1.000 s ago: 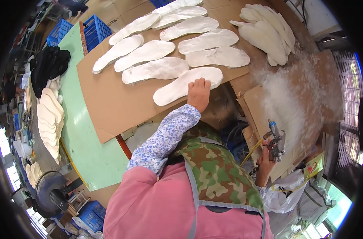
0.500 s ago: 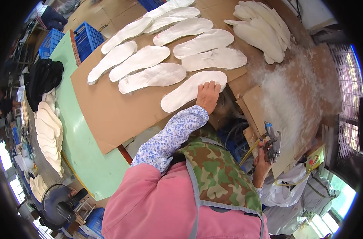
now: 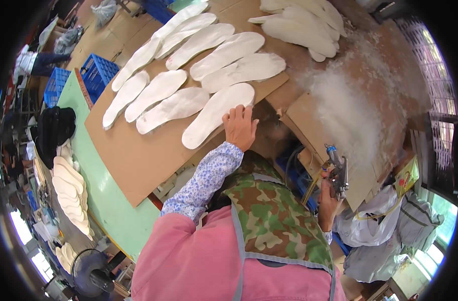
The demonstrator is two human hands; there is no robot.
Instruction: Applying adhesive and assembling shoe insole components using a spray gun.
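My left hand point(image 3: 240, 126) rests on the near end of a white shoe insole point(image 3: 215, 113), the nearest of several insoles laid in rows on a brown cardboard sheet point(image 3: 133, 158). Its fingers lie flat on the insole's edge. My right hand point(image 3: 328, 184) is lower right, closed around a metal spray gun point(image 3: 338, 170) with its nozzle pointing up. The gun hangs beside a cardboard panel point(image 3: 349, 115) coated with white sprayed residue. My sleeve is blue floral, over a pink top and a camouflage apron.
A pile of white insoles point(image 3: 302, 25) lies at the top right. More insoles point(image 3: 71, 193) are stacked along the green table point(image 3: 106, 195) at left, beside a dark cloth point(image 3: 53, 130). Blue crates point(image 3: 96, 75), a fan point(image 3: 91, 273) and plastic bags point(image 3: 379, 226) stand around.
The view has shifted so the cardboard and insoles sit lower and more to the right. My left hand stays on the nearest insole; the right hand keeps holding the spray gun.
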